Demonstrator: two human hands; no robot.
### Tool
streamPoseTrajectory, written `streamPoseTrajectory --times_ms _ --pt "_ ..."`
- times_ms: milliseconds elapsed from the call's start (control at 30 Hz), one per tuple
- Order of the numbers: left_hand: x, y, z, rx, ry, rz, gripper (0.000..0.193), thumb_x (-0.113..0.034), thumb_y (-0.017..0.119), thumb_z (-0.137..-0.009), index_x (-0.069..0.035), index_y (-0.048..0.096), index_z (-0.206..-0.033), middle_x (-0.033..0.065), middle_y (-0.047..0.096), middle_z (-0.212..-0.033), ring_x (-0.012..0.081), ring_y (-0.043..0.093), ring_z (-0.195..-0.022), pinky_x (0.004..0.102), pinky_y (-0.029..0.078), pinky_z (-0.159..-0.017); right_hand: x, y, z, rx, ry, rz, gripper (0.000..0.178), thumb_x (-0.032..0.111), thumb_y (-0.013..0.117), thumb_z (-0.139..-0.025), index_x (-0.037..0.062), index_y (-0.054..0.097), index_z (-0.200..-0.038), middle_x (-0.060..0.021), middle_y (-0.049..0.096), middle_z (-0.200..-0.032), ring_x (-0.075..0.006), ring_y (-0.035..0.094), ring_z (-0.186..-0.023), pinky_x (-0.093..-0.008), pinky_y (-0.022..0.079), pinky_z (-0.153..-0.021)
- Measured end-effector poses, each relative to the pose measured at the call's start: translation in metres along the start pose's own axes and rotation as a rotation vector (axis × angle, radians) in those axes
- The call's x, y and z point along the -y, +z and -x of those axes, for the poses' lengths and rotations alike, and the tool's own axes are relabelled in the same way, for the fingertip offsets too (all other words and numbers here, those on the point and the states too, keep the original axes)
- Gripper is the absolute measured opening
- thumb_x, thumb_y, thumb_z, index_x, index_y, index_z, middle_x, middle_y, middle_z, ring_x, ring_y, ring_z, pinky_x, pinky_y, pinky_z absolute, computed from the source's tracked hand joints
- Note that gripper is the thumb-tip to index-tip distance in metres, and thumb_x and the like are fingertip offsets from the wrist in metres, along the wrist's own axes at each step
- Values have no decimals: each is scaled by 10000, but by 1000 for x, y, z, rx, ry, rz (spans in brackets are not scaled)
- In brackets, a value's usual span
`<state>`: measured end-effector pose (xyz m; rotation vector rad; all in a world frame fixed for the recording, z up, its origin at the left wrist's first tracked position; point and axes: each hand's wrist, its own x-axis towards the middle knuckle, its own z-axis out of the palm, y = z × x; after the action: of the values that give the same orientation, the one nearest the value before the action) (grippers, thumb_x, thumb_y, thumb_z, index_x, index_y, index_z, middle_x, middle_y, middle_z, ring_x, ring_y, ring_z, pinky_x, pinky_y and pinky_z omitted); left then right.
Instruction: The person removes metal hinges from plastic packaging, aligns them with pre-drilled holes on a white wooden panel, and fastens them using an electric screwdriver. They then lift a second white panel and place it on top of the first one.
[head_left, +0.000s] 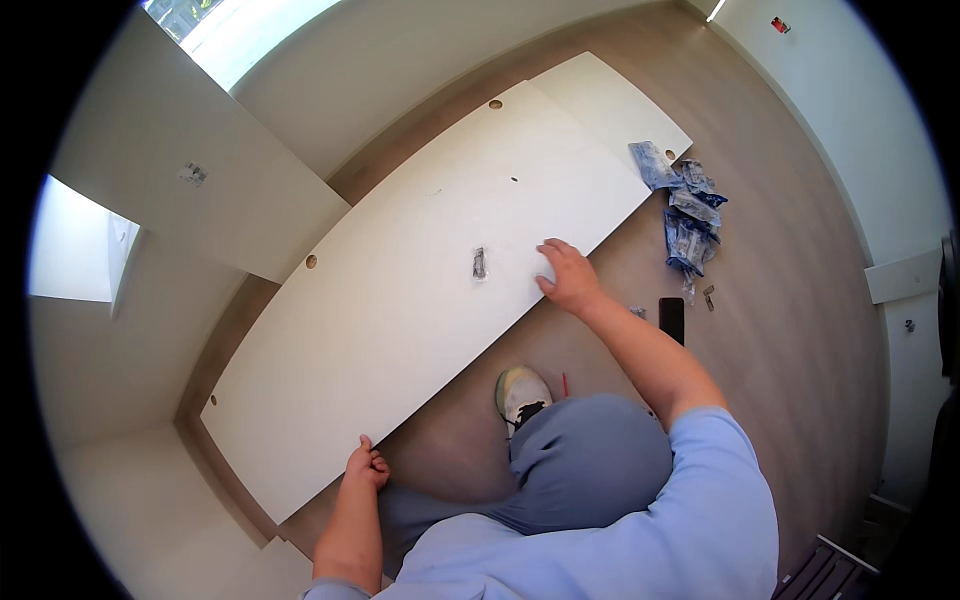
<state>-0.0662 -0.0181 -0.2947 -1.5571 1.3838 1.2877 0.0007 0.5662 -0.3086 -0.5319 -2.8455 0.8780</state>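
A long white panel (420, 330) lies flat on the floor before me, with small round brown holes near its far edge. My right hand (570, 277) rests on its near edge toward the right, fingers spread and thumb apart, holding nothing. My left hand (368, 465) is at the near edge further left, thumb up against the panel. Its fingers are curled, and a small dark spot shows between them; what they hold, if anything, cannot be made out. On the panel, left of my right hand, sits a small clear bag (480, 264) of dark hardware. A tiny dark piece (514, 179) lies farther back.
Another white panel (620, 105) sticks out beyond the far right end. Crumpled blue-and-clear plastic bags (692, 215) lie beside it. A black phone (671, 320), a small metal piece (709, 298) and a red stick (565, 385) are on the floor. A large board (190, 150) stands at left.
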Motion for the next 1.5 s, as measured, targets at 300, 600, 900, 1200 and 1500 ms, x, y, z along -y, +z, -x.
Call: streamPoseTrajectory --times_ms 300,600,900,1200,1500 --pt "1 7 1 -65 9 -49 480 -579 602 -959 -210 409 -720 -68 273 -577 88 230 -480 240 224 -449 59 78 -28 111 -419 83 205 68 599 -828 80 708 -1001 -81 649 -1221 -306 517 -1280 -394 490 -1022" --pt "8 -5 -19 36 -16 50 487 -584 616 -946 -215 410 -702 -69 277 -565 86 255 -468 240 226 -444 -45 11 132 -16 47 31 221 -5 619 -735 117 698 -902 -72 658 -1090 -301 594 -1109 -424 502 -918" --pt "12 -6 -12 75 -16 238 645 -723 630 -867 -177 369 -642 -53 318 -556 95 289 -456 231 255 -429 -7 60 91 66 559 -346 431 390 758 -868 69 680 -1145 -156 664 -1200 -316 657 -1081 -441 541 -876" --pt "4 -14 -13 -78 35 133 694 -803 690 -729 -187 373 -675 -64 300 -567 80 280 -446 225 245 -433 48 61 12 278 1149 -877 798 611 727 -867 -56 552 -1268 -198 651 -1207 -319 723 -779 -394 543 -569" --pt "7 -13 -14 -95 6 100 617 -745 735 -750 -213 422 -773 -79 247 -612 66 236 -451 219 183 -440 42 55 18 307 1207 -767 642 592 712 -895 -27 650 -1053 -155 737 -865 -241 698 -631 -355 487 -468"
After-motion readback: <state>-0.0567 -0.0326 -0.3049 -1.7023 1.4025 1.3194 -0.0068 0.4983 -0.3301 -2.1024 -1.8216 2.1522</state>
